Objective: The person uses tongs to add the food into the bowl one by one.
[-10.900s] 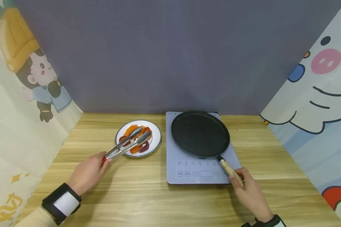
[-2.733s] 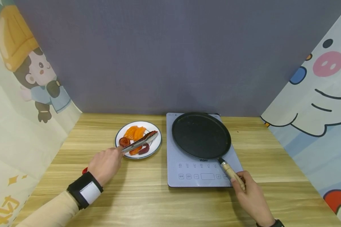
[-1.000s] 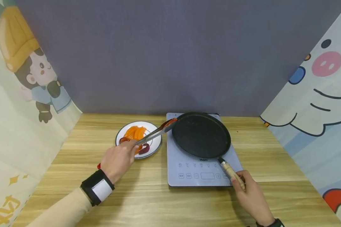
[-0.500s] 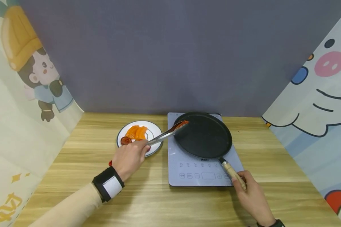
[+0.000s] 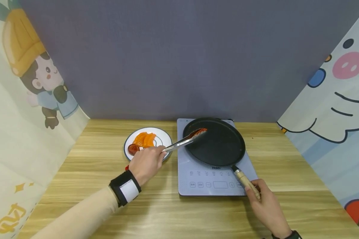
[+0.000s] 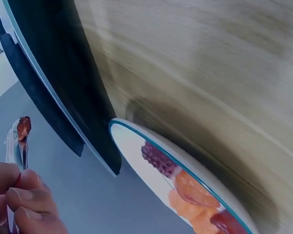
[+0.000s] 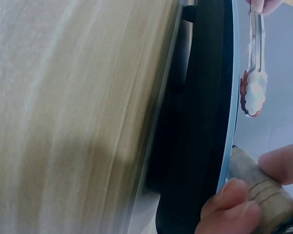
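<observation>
My left hand point(image 5: 146, 164) grips metal tongs point(image 5: 179, 144) with a red end showing behind it. A reddish-brown strip of food point(image 5: 201, 130) is pinched in the tongs' tips, over the left part of a flat black frying pan point(image 5: 221, 149). In the left wrist view the strip point(image 6: 24, 127) hangs above the pan's level. My right hand point(image 5: 267, 205) holds the pan's wooden handle point(image 5: 246, 182). Beside the pan, a white plate point(image 5: 165, 136) bears orange slices point(image 5: 144, 139) and a round red piece point(image 5: 133, 149); the left wrist view also shows a purple piece point(image 6: 158, 158).
Under the pan lies a light-grey induction cooktop point(image 5: 186, 189) with touch controls at its front. Both stand on a wood-grain table point(image 5: 179, 219). A grey panel point(image 5: 179, 59) closes off the back, and printed cartoon sheets flank the left and right.
Earlier the tongs were spread over the plate, then gripped the strip there. My left hand has carried it rightward from the plate to over the pan. My right hand stays on the handle.
</observation>
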The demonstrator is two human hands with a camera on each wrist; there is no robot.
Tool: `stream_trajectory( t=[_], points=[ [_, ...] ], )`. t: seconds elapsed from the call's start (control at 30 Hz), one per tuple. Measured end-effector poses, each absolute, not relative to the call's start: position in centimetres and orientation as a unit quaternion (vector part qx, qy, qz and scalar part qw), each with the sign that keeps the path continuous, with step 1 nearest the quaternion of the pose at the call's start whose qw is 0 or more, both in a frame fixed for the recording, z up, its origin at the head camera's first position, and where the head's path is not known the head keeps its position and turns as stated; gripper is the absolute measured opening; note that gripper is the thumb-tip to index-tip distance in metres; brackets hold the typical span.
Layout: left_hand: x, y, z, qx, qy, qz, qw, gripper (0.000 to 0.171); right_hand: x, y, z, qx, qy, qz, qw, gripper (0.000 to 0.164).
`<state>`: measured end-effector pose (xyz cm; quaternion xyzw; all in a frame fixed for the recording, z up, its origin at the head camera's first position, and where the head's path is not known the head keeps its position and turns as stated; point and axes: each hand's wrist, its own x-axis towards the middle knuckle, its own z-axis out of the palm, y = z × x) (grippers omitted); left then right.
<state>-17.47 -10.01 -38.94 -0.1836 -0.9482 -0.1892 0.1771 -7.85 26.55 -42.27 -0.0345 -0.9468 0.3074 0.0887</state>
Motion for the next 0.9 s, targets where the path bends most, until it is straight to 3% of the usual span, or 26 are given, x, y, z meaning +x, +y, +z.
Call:
stream_trajectory(
  t=[0.6,0.9],
  points=[
    [-19.8,-7.5,-38.3,-0.145,-0.946,-0.288,0.02,0.02,-7.8,26.5,-42.2,-0.031,-0.947,0.302,0.104,0.02],
    [-20.9,-5.8,-38.3,-0.143,-0.932,-0.332,-0.015,0.02,-7.8,26.5,-42.2,-0.034,-0.947,0.304,0.096,0.022]
  ],
)
